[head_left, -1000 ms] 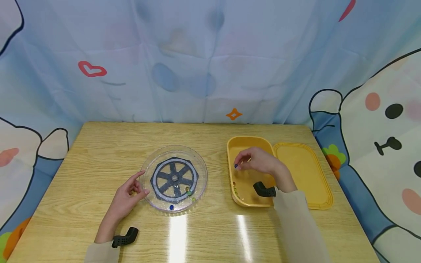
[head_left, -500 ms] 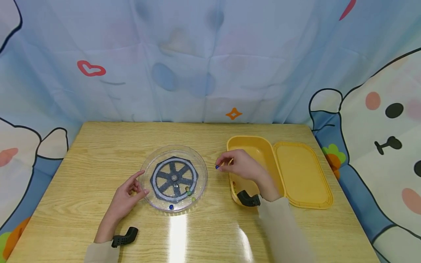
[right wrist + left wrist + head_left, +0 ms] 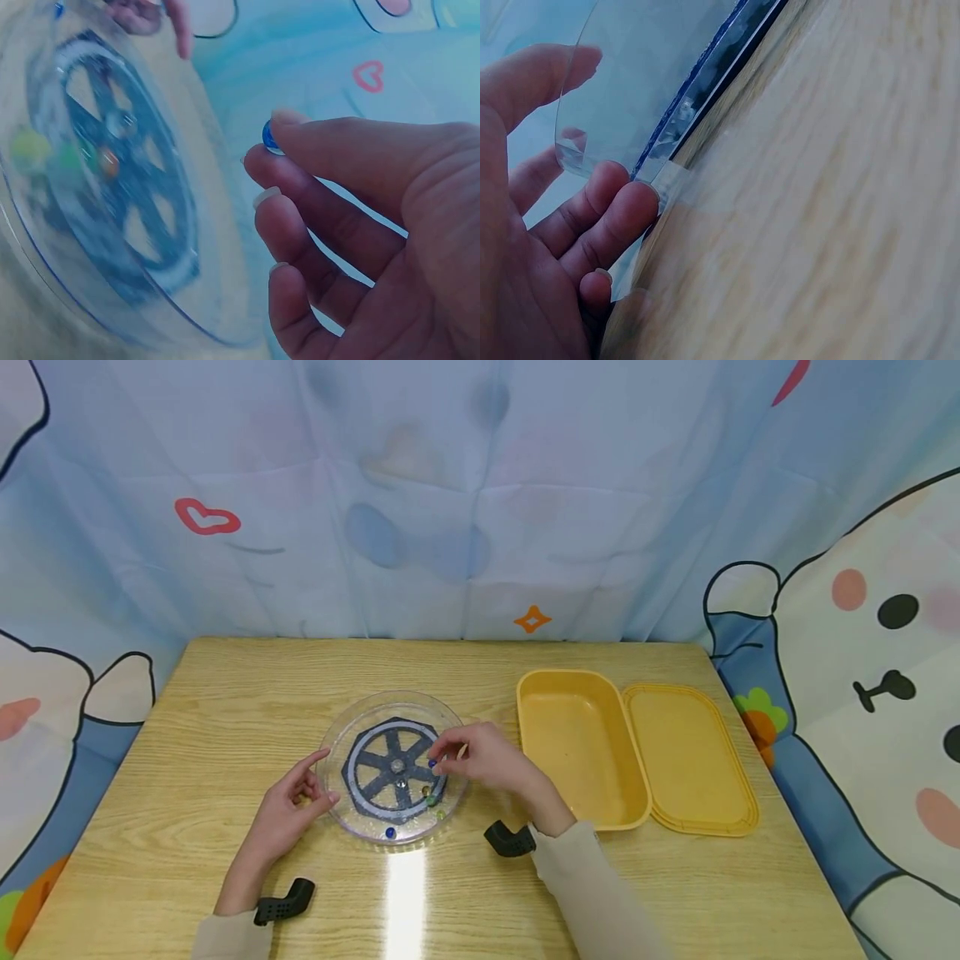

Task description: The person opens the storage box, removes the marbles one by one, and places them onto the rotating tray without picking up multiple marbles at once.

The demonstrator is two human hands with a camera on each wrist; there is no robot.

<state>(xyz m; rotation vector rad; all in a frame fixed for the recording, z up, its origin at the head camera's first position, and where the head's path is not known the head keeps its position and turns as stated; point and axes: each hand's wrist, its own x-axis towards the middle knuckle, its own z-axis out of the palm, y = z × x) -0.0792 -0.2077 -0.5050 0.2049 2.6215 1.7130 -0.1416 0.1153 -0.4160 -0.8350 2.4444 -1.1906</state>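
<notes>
A round clear dish with a dark spoked pattern sits left of centre on the table. My left hand touches its left side, thumb and index finger spread along the rim; the left wrist view shows fingertips against the clear wall. My right hand is over the dish's right side, pinching a blue marble between thumb and index finger, other fingers loosely bent. Inside the dish lie another blue marble, a green one, a yellow-green one, an orange one and a clear one.
A yellow plastic box stands right of the dish, its lower left corner hidden behind my right forearm. Its yellow lid lies flat beside it. A printed curtain hangs behind the wooden table.
My right hand has carried the blue marble left, out of the yellow box, across the table and over the dish. My left hand has stayed at the dish's left side.
</notes>
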